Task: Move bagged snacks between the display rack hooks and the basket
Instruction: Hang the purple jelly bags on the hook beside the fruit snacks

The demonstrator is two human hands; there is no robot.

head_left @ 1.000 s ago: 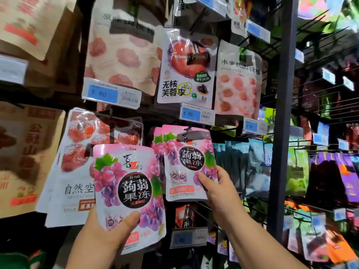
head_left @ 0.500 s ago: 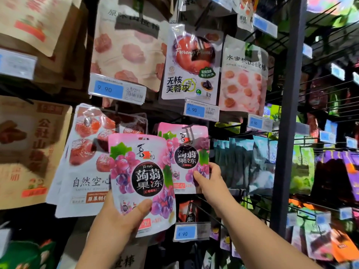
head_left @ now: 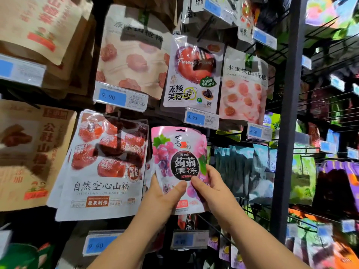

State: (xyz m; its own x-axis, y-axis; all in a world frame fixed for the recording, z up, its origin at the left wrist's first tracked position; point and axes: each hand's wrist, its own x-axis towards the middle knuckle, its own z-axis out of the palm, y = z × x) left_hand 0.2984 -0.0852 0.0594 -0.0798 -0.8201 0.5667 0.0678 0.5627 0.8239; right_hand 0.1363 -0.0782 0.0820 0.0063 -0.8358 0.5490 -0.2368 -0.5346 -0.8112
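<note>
Left hand (head_left: 161,199) and right hand (head_left: 211,189) are both gripping the lower part of a pink jelly bag (head_left: 174,144), thumbs lying on its front. The bag is being held upright at the display rack (head_left: 287,133), just under a 4.90 price tag (head_left: 201,118), between a white hawthorn bag (head_left: 103,171) on the left and teal bags (head_left: 242,171) on the right.

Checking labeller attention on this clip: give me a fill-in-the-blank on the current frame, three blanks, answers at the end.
1. The left hand and the right hand both grip the ____ grape jelly bag.
2. The price tag directly above that bag reads ____.
3. The white hawthorn bag hangs on that bag's ____ side.
Missing words: pink; 4.90; left.
</note>
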